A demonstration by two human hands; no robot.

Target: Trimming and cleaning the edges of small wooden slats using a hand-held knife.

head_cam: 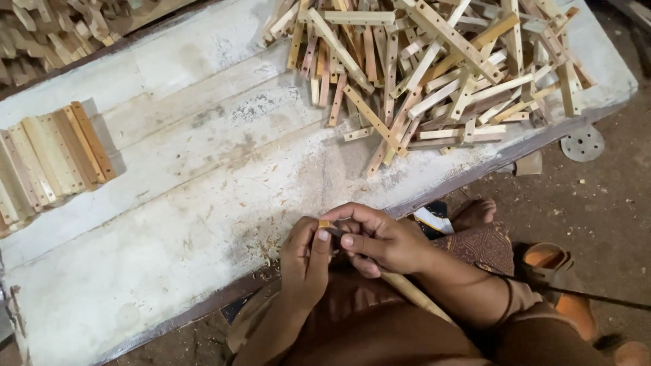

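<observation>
Stick (407,288): thin wood, pinched at top end between both hands over lap, at near edge of desk (169,224). Left hand (305,261) fingers closed on tip; right hand (380,240) fingers clamped just beside. Judged light, stiff, dry, likely snaps if bent; best gripped near worked end. Loose stick pile (434,74) well beyond fingers, bundled slats (51,159) far left.

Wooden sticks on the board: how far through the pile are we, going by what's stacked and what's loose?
Looks done: a neat row of sticks laid side by side at the board's left edge. In hand: one stick, held by the left hand and right hand at its tip. Left: the loose pile at the far right, seemingly larger than the row, so probably under halfway.
</observation>
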